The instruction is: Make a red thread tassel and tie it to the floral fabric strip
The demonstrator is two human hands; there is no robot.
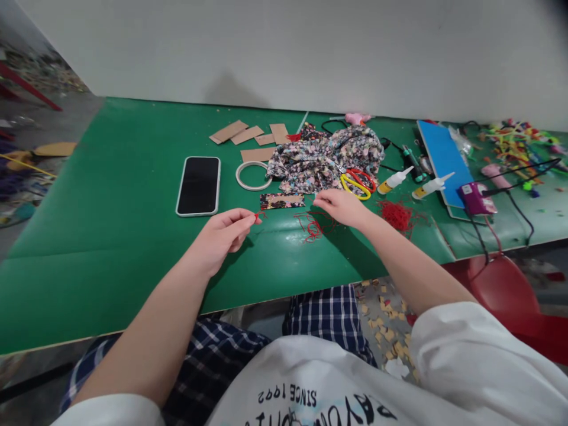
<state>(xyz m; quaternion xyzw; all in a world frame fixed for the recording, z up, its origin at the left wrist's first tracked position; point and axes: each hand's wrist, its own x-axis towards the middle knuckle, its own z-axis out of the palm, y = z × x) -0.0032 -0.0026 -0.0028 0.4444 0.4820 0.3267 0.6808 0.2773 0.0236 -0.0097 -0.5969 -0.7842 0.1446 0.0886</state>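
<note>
Currently pinched: red thread (261,215), at the fingertips, just off the left end of the patterned strip.
Left hand (228,232): thumb and forefinger closed on the thread, other fingers curled.
Right hand (341,206): fingers bunched near the strip's right end; cannot tell whether they grip anything.
Patterned strip (282,201): flat on the green table (110,236), between the hands, brown band along its middle.
Loose strands (314,231): red, scattered on the near side of the right hand.
Red pile (396,215): just beyond the right forearm.
Floral cloth (328,155): crumpled, beyond the strip; scissors (354,180) at its near right edge.
Tape roll (252,187): beside the cloth's left edge.
Phone (199,186): left of the tape.
</note>
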